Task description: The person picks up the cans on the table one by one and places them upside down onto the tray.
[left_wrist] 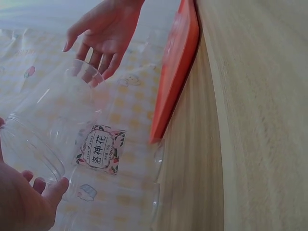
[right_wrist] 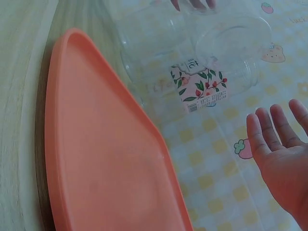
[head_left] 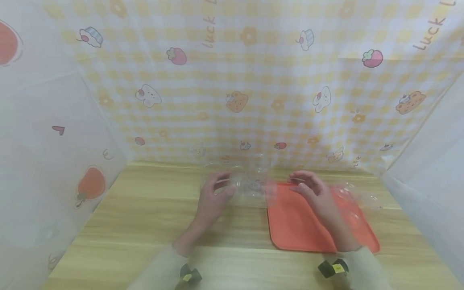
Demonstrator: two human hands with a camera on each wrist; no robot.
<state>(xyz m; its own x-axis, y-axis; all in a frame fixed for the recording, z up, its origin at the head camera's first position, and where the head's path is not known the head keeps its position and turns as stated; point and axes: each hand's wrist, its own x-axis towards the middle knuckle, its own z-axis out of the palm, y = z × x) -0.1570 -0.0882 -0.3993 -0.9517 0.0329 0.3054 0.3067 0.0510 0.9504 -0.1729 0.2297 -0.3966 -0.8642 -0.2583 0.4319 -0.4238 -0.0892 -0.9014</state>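
My left hand point(head_left: 214, 197) is at a clear plastic jar point(left_wrist: 36, 144), thumb and fingertips curled at its ringed end. The jar tilts in the left wrist view, its round far end pointing toward the other hand. Behind it stands a clear container with a pink flowered label point(left_wrist: 101, 149) bearing Chinese characters; the see-through outlines overlap. My right hand point(head_left: 315, 193) hovers over the orange tray point(head_left: 297, 225), fingers spread and loosely bent. It holds nothing, and its palm shows in the right wrist view point(right_wrist: 284, 159).
Several clear round plastic pieces point(head_left: 353, 219) lie on and beside the tray's right side. The wood-grain table point(head_left: 152, 225) meets a yellow checked cloth point(head_left: 203, 80) at the back, with pale cloth at both sides.
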